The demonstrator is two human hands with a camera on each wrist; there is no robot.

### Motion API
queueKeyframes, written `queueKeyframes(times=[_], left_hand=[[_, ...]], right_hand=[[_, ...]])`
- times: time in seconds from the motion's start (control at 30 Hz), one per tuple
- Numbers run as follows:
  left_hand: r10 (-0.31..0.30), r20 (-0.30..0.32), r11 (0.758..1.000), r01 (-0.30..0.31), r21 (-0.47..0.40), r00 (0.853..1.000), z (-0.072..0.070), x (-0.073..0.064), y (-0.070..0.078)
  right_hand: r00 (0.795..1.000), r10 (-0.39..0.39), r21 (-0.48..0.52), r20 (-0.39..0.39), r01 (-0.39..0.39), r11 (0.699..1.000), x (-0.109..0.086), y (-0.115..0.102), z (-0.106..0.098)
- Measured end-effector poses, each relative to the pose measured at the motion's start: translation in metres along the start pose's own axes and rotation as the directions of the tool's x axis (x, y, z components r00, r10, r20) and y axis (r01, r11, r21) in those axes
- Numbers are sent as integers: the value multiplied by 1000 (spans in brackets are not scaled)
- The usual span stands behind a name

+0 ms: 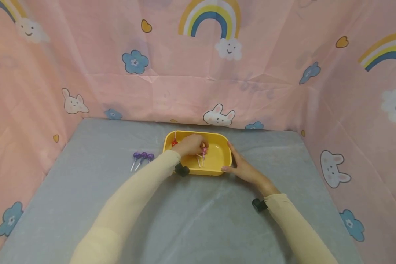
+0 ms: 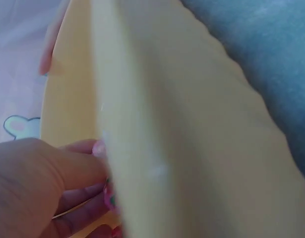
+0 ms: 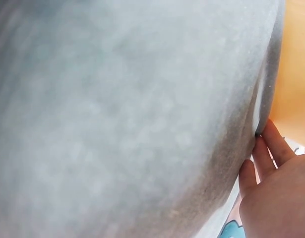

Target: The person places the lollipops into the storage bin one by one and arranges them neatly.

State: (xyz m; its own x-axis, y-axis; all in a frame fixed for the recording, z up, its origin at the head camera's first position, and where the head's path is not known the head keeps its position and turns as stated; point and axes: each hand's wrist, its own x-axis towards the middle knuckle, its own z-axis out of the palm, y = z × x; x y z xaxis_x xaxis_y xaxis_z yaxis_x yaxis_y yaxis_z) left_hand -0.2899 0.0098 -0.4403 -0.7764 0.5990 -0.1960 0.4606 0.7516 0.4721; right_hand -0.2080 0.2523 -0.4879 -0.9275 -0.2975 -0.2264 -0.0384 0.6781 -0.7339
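A yellow box (image 1: 219, 154) stands on the grey table. My left hand (image 1: 191, 144) reaches down inside it and holds a pink-wrapped lollipop (image 1: 204, 150); its fingers partly hide the candy. White sticks (image 1: 199, 161) show just below that hand. In the left wrist view, a pink and green wrapper (image 2: 109, 193) shows by the fingers of the left hand (image 2: 48, 183). My right hand (image 1: 245, 169) grips the box's right end, thumb at the near corner and fingers along the side. A red lollipop (image 1: 174, 142) leans in the far left corner of the box.
Several purple lollipops (image 1: 143, 156) lie in a row on the table (image 1: 198, 216), left of the box. Behind the table and along both sides hangs a pink patterned cloth (image 1: 171, 95). A beige sleeve (image 2: 192, 119) fills much of the left wrist view.
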Motion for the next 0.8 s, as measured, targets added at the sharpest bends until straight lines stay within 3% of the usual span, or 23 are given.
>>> queueKeyframes(times=[0.17,0.37,0.5,0.8], left_hand=[[-10,-3,1000,10,-9,1000,1,0,-2],[-25,-92,996,33,84,995,8,0,-5],[-56,-130,996,66,68,990,10,-3,-8],[-105,-111,994,107,11,988,7,-11,-17]], right_hand=[[1000,-7,5,-1,7,1000,0,2,0],[1000,-21,7,-7,21,1000,0,1,0],[1000,-24,13,-7,24,1000,1,1,0],[1000,3,20,-2,-3,1000,2,1,2]])
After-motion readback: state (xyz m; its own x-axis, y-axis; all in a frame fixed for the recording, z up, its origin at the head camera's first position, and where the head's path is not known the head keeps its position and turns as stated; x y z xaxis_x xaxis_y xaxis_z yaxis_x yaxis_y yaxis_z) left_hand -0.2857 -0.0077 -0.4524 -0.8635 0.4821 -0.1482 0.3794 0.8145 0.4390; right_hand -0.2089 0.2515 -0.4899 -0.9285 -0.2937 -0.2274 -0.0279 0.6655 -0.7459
